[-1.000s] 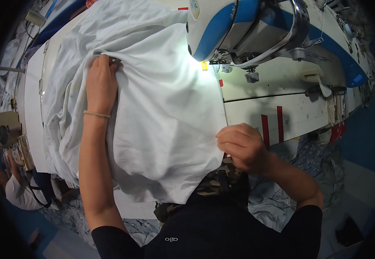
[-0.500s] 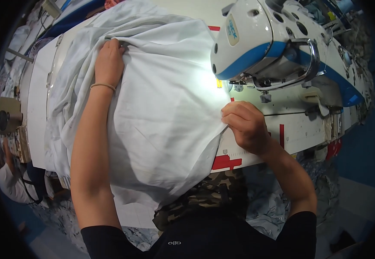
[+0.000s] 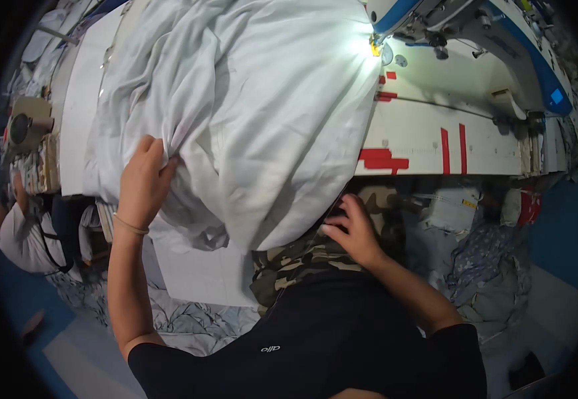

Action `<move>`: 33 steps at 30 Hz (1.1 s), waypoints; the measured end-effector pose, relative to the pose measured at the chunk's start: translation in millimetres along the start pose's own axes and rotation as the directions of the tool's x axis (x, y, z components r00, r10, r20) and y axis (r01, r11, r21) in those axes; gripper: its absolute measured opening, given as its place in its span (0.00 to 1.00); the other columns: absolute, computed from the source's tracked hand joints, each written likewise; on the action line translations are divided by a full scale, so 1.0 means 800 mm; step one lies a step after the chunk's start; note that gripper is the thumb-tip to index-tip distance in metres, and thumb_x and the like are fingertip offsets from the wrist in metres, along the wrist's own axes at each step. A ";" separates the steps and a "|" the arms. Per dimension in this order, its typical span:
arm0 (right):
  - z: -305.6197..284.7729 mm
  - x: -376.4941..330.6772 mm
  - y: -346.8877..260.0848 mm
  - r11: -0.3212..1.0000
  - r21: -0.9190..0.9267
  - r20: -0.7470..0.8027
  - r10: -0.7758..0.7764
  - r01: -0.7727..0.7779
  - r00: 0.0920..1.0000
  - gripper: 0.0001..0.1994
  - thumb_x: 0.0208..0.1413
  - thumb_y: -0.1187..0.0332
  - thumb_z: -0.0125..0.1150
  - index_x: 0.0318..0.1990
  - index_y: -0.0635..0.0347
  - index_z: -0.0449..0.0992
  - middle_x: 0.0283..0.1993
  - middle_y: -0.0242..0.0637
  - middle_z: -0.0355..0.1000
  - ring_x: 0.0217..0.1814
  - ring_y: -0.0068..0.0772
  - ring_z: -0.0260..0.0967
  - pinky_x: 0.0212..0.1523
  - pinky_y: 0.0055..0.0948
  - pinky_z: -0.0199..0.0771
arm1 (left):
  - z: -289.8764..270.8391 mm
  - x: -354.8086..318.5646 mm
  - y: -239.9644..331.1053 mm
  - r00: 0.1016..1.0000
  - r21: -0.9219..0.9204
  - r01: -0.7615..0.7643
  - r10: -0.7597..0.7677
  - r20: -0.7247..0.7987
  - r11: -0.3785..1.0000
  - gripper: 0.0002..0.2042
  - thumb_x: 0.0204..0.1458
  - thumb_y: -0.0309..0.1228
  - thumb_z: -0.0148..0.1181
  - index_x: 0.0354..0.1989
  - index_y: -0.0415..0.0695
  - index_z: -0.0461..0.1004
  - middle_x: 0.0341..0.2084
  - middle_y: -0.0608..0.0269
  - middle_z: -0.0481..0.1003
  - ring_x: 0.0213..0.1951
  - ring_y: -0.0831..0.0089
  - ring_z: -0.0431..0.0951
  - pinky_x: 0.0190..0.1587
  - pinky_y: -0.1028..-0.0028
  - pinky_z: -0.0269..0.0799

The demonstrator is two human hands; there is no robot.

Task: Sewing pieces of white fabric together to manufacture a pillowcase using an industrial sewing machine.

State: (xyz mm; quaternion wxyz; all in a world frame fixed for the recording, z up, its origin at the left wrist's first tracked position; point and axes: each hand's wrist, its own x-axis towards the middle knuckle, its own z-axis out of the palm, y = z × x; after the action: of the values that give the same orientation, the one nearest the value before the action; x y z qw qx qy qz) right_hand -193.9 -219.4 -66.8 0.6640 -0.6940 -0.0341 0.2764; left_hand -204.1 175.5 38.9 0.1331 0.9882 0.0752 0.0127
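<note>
The white fabric (image 3: 255, 113) fills the upper centre of the frame, heaped over the white sewing table (image 3: 422, 136) and spilling past its near edge toward my lap; its far corner sits under the lit needle area at top centre-right. My left hand (image 3: 144, 181), at centre-left, has thumb and fingers closed on a gathered fold of the cloth, a firm pinch with creases radiating from it. My right hand (image 3: 350, 229), lower centre, lies below the table edge with fingers loosely spread, fingertips at the hanging hem; I cannot tell whether it actually grips the cloth or only touches it, as shadow hides the contact. Judgement: the step in hand is repositioning the piece, gathering the bulk leftward and finding the lower edge. The next move seems to call for the right hand to secure that hem and bring it up flat onto the table. Outward: blue-and-white sewing machine (image 3: 501, 40) at upper right, red tape marks (image 3: 382, 159) on the table front, patterned cloth scraps (image 3: 475, 266) on the floor at right.
</note>
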 end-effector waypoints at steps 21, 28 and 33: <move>-0.066 -0.139 0.004 0.991 0.110 0.113 0.063 -0.076 0.992 0.19 0.65 0.66 0.58 0.61 0.64 0.69 0.58 0.40 0.71 0.57 0.28 0.70 0.57 0.30 0.73 | 0.063 0.189 -0.180 0.847 0.292 0.040 0.123 -0.518 0.956 0.23 0.60 0.40 0.57 0.55 0.33 0.70 0.55 0.35 0.71 0.58 0.39 0.70 0.61 0.54 0.67; -0.026 0.026 -0.029 0.993 0.119 -0.240 0.001 0.028 0.971 0.32 0.61 0.61 0.65 0.67 0.70 0.61 0.68 0.48 0.62 0.67 0.32 0.62 0.63 0.29 0.63 | 0.014 0.148 -0.186 0.978 0.182 0.055 -0.016 -0.210 0.982 0.24 0.57 0.36 0.61 0.59 0.38 0.69 0.63 0.36 0.65 0.65 0.42 0.65 0.64 0.55 0.65; 0.008 0.034 0.028 0.994 0.069 0.088 0.078 -0.084 0.993 0.13 0.56 0.68 0.64 0.44 0.68 0.81 0.38 0.33 0.79 0.38 0.20 0.71 0.42 0.22 0.70 | -0.019 0.084 -0.076 0.918 0.272 0.051 0.063 -0.392 0.961 0.18 0.58 0.31 0.60 0.57 0.40 0.73 0.59 0.43 0.69 0.47 0.56 0.77 0.53 0.63 0.73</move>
State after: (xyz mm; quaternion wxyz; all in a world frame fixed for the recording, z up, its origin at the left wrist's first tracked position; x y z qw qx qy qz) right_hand -180.6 -205.2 -96.7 0.6748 -0.6579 -0.0242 0.3336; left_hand -146.9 247.3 37.8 -0.0245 0.9740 0.0985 0.2024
